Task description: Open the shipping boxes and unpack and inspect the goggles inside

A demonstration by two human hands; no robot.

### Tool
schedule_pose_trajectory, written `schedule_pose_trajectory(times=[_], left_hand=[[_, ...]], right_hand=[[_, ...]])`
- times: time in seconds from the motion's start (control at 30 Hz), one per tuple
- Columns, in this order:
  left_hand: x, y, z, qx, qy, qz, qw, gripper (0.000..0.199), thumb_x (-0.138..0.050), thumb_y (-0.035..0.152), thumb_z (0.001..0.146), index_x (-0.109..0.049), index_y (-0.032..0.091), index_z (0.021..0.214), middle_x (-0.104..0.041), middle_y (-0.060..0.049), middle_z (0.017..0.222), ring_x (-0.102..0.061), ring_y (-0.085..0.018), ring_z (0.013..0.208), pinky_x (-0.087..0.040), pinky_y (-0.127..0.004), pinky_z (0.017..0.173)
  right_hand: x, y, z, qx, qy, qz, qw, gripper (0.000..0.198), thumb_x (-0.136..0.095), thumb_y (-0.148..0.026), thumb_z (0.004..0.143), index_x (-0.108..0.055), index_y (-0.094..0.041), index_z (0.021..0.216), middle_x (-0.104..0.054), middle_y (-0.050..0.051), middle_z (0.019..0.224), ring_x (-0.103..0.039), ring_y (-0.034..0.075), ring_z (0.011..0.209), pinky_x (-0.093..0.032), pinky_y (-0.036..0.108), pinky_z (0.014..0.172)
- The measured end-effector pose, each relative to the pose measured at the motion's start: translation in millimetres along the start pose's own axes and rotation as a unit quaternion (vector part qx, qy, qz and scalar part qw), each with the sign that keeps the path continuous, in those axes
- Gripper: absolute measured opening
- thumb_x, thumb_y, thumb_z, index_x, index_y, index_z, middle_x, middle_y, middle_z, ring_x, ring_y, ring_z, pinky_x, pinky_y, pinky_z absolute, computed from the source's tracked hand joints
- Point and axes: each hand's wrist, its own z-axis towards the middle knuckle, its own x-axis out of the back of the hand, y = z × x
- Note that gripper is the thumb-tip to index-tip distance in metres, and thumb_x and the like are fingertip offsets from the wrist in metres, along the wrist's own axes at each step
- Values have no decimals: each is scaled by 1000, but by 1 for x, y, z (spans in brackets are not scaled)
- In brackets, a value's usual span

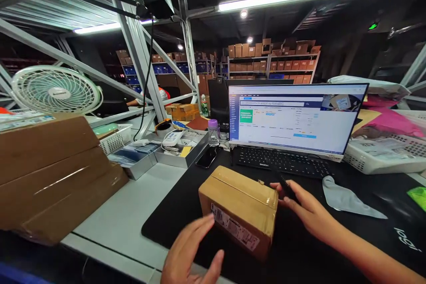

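A taped brown cardboard box (238, 191) stands on the black desk mat, with a printed white label (233, 226) on the side towards me. My left hand (191, 253) is at the box's near left, fingers and thumb apart, its fingertips at the label's left end. Beyond the box's right end, my right hand (301, 202) is closed around a slim black tool (286, 186). Its exact kind is hard to make out against the dark mat.
A monitor (289, 120) and black keyboard (282, 162) stand behind the box. A phone (208, 156) and a purple-capped bottle (213, 133) are at back left. Large cartons (53, 173) and a fan (58, 91) occupy the left. A grey cloth-like piece (349, 197) lies right.
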Motion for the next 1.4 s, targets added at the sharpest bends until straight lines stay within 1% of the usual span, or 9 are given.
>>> schedule_pose_trajectory(times=[0.07, 0.17, 0.27, 0.33, 0.4, 0.47, 0.6, 0.9, 1.4], left_hand=[[-10, 12, 21, -112, 28, 114, 987, 58, -68, 50, 85, -60, 18, 133, -61, -17, 135, -59, -35, 126, -53, -51, 104], [-47, 36, 41, -163, 15, 161, 973, 73, -64, 59, 83, -53, 9, 136, -53, -25, 141, -51, -40, 132, -44, -60, 109], [-79, 51, 47, -162, 2, 165, 973, 54, -65, 38, 84, -55, 14, 132, -57, -19, 137, -54, -36, 127, -42, -57, 108], [-86, 49, 49, -160, 4, 138, 977, 39, -61, 25, 86, -58, 16, 123, -62, -15, 129, -57, -32, 121, -41, -53, 108], [-82, 40, 53, -165, 8, 99, 981, 27, -59, 24, 88, -60, 17, 114, -63, -13, 122, -57, -30, 118, -41, -50, 109], [-74, 30, 57, -166, 13, 68, 984, 20, -60, 24, 89, -60, 18, 107, -61, -12, 116, -56, -27, 116, -37, -48, 114], [-61, 25, 55, -159, -9, 25, 987, 17, -65, 20, 88, -60, 20, 105, -61, -7, 109, -59, -20, 107, -23, -45, 126], [-57, 24, 42, -165, -14, 10, 986, 33, -73, 26, 86, -59, 14, 115, -58, -10, 119, -57, -19, 115, -21, -41, 128], [-65, 23, 45, -201, 15, 27, 979, 34, -72, 13, 81, -62, 10, 114, -62, -13, 115, -60, -22, 112, -33, -50, 123]], right_hand=[[16, -11, 4, -17, 18, -4, 1000, 43, -51, -58, 98, -59, -21, 120, -67, 10, 107, -65, 21, 84, -60, 34, 63], [39, -21, -1, -47, 44, -28, 998, 45, -57, -56, 96, -57, -22, 125, -62, 1, 85, -54, 13, 62, -46, 23, 49], [56, -20, -20, -37, 61, -80, 994, 44, -46, -56, 102, -60, -21, 126, -61, 1, 78, -57, 15, 64, -43, 24, 50], [60, -17, -36, 30, 56, -178, 982, 41, -40, -49, 106, -64, -21, 123, -67, 6, 86, -65, 19, 77, -49, 28, 60], [59, -16, -48, 126, 39, -299, 945, 35, -40, -39, 108, -63, -23, 128, -70, 7, 92, -66, 20, 82, -50, 29, 65], [54, -18, -55, 209, 22, -394, 895, 34, -40, -30, 108, -59, -23, 135, -69, 4, 84, -63, 17, 69, -44, 28, 58], [39, -28, -56, 282, -1, -477, 832, 36, -41, -19, 106, -53, -21, 141, -69, 2, 86, -60, 15, 64, -38, 29, 55], [27, -26, -54, 331, -36, -441, 834, 32, -46, -21, 105, -57, -18, 135, -71, 3, 90, -59, 16, 67, -36, 32, 57], [37, -19, -51, 332, 5, -543, 771, 39, -50, -13, 99, -60, -19, 136, -63, 3, 82, -48, 17, 66, -27, 34, 60]])
